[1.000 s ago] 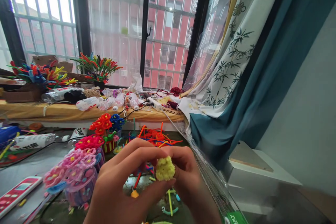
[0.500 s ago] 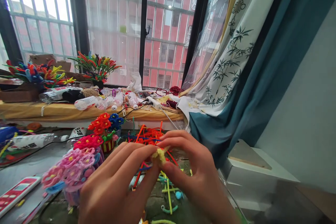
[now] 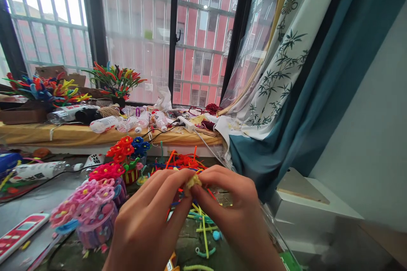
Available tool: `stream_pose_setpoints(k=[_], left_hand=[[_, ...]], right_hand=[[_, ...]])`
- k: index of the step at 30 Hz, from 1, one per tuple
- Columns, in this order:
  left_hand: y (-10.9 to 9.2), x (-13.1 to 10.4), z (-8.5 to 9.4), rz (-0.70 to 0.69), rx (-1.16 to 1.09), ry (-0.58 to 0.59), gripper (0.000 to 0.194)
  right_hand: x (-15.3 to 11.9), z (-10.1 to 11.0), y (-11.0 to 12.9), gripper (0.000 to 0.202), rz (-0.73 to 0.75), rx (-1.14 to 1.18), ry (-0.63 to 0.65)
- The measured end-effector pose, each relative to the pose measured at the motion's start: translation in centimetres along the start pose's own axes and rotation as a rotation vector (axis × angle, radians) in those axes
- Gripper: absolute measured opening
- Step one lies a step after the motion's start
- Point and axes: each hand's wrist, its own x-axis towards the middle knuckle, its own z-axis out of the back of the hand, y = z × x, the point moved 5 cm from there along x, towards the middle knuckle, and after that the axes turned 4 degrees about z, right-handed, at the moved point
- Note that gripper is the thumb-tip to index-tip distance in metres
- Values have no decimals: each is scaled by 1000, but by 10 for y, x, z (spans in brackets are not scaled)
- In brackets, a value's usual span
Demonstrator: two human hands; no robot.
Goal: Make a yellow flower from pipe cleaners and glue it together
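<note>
Between the fingertips of both hands is a small, fuzzy, pale yellow piece of pipe cleaner (image 3: 193, 181), partly covered by the fingers. My left hand (image 3: 155, 211) pinches it from the left with thumb and index finger. From the other side, my right hand (image 3: 233, 203) closes its thumb and index finger on the same piece. Beneath the hands lie loose yellow pipe cleaners (image 3: 204, 233), and behind them a heap of red pipe cleaners (image 3: 184, 161). Left of my left hand stands a pot of pink pipe-cleaner flowers (image 3: 90, 207).
Red flowers (image 3: 121, 149) and blue flowers (image 3: 140, 147) stand behind the pink ones. A plastic bottle (image 3: 38, 171) lies at the left, above a red-and-white device (image 3: 22, 235). Bottles and a power strip (image 3: 186, 124) crowd the windowsill. A white box (image 3: 305, 207) stands at the right.
Both hands have drawn closer around the yellow piece, which now shows less between the fingers. My right hand's fingers have lowered and moved in toward the left hand.
</note>
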Motion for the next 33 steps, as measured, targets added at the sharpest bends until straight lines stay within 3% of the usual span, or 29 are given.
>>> stream_pose_setpoints(k=[8, 15, 20, 27, 33], left_hand=[[3, 1, 0, -12, -139, 63, 18], [3, -1, -1, -66, -174, 95, 18], [5, 3, 0, 11, -220, 63, 16], [11, 4, 3, 82, -225, 69, 8], [18, 5, 4, 130, -336, 107, 21]], right_hand=[[0, 1, 0, 21, -83, 100, 19], [-3, 4, -5, 11, -168, 108, 72], [-5, 4, -11, 6, -257, 109, 88], [-4, 4, -5, 6, -189, 40, -21], [-5, 3, -6, 8, -156, 78, -52]])
